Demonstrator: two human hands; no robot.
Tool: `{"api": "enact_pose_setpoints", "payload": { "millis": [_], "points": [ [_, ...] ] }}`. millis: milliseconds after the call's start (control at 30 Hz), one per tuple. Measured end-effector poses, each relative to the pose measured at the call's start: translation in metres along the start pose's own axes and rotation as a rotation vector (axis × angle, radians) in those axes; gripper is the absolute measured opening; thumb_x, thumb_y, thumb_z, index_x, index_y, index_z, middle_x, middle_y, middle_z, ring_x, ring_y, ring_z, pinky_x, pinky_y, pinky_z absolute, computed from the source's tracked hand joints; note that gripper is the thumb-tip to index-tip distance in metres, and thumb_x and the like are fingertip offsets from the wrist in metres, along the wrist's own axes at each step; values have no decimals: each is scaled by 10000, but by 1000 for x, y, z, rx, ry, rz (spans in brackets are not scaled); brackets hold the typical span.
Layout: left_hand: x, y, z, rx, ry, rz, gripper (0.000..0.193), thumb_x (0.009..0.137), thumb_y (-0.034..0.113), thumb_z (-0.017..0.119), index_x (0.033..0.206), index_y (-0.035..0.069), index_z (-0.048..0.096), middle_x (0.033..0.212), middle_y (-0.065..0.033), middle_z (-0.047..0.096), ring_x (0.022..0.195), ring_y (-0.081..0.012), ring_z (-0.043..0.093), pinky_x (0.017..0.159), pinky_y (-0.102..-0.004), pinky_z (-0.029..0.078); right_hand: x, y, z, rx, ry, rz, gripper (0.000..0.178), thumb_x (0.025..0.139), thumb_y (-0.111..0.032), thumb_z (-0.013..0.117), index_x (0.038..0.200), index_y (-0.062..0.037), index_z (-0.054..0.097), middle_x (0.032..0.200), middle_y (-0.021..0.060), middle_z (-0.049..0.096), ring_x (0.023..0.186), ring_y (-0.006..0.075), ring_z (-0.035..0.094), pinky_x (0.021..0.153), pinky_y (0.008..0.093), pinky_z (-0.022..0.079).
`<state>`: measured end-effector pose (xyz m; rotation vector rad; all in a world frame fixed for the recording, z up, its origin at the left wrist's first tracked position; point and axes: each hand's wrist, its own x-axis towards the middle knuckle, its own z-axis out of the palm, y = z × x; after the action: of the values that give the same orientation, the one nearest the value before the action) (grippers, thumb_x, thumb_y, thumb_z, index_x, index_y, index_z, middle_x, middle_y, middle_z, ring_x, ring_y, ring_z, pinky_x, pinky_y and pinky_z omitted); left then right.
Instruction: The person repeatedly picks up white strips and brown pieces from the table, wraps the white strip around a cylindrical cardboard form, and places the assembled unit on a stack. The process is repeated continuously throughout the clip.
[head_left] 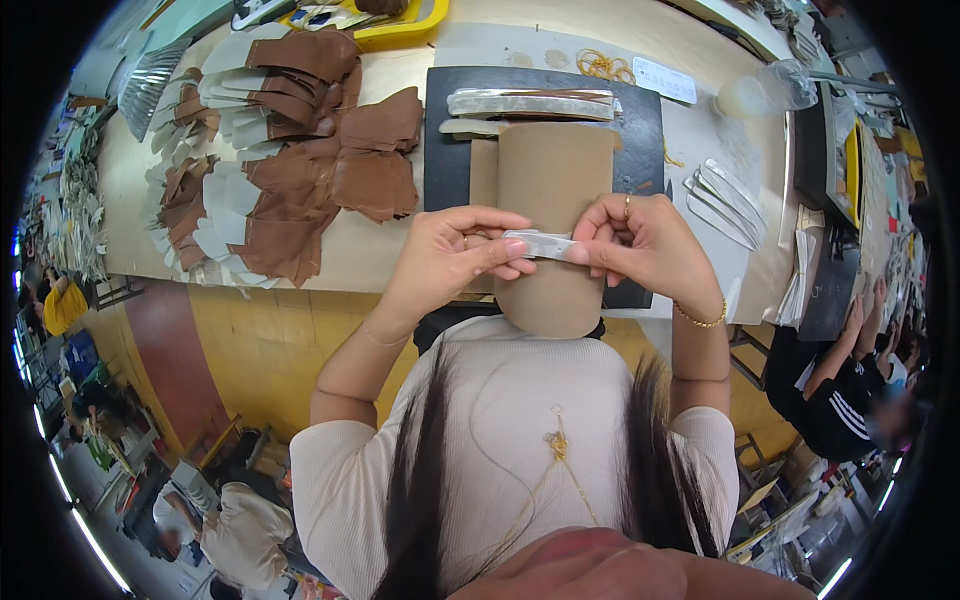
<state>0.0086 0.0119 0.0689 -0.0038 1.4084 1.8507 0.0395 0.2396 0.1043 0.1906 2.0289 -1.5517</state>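
Dark hair [415,450] is draped down both sides of a white ribbed shirt [520,375], over which a gold-coloured necklace [557,445] is hung. Past the shirt, a curved brown board [555,175] is laid over the table edge, its near end reached out toward the body. Above this board a short pale strip [547,245] is held roughly level: its left end is pinched by the thumb and fingers of the left hand [455,245], its right end by those of the right hand [640,235]. Whether the board is touched by it cannot be told. The step in hand is judged to be the fingertip straightening or lining up of the strip; for the next move, even pressure and matched edges seem to be called for before either pinch is loosened. Farther out, on a dark mat [643,140], slim pale lengths [530,103] are stacked; brown pieces [300,180] are heaped to the left. Beyond, yellow cord [605,66] is coiled.
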Motion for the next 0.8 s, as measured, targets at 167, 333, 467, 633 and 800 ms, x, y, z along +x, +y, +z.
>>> {"api": "enact_pose_setpoints", "payload": {
  "millis": [167, 333, 467, 633, 800],
  "points": [
    [7, -1, -9, -27, 7, 9, 234, 818, 0, 647, 1025, -94, 595, 856, -176, 661, 739, -209, 684, 628, -224, 570, 0, 11, -7, 130, 26, -64, 165, 785, -127, 716, 782, 12, 628, 637, 8, 607, 535, 42, 539, 485, 181, 419],
    [9, -4, -13, -23, -7, -1, 233, 827, 11, 641, 1028, -95, 591, 864, -178, 656, 741, -208, 682, 637, -228, 572, -1, 15, -9, 132, 22, -53, 155, 797, -122, 705, 786, 12, 628, 655, -4, 599, 588, 29, 519, 520, 170, 402],
    [10, -7, -14, -9, -16, -7, 239, 838, 43, 643, 1030, -89, 590, 855, -157, 653, 752, -197, 679, 649, -227, 562, 0, 16, -6, 154, 35, -48, 152, 809, -127, 691, 768, 2, 622, 644, -16, 582, 581, 25, 503, 514, 170, 392],
    [14, -12, -15, -30, -21, -9, 243, 828, 18, 642, 1038, -76, 564, 832, -151, 647, 719, -198, 678, 613, -227, 561, 0, 20, -6, 98, 55, -78, 155, 798, -112, 696, 751, -27, 576, 674, -33, 565, 594, 16, 489, 527, 163, 382],
    [15, -13, -15, -70, -17, -10, 274, 815, -32, 625, 1063, -69, 516, 804, -152, 638, 685, -212, 676, 587, -239, 570, 0, 22, -5, 25, 125, -122, 200, 783, -180, 707, 717, -17, 612, 603, -14, 560, 534, 27, 456, 470, 190, 356]
  ]
}}
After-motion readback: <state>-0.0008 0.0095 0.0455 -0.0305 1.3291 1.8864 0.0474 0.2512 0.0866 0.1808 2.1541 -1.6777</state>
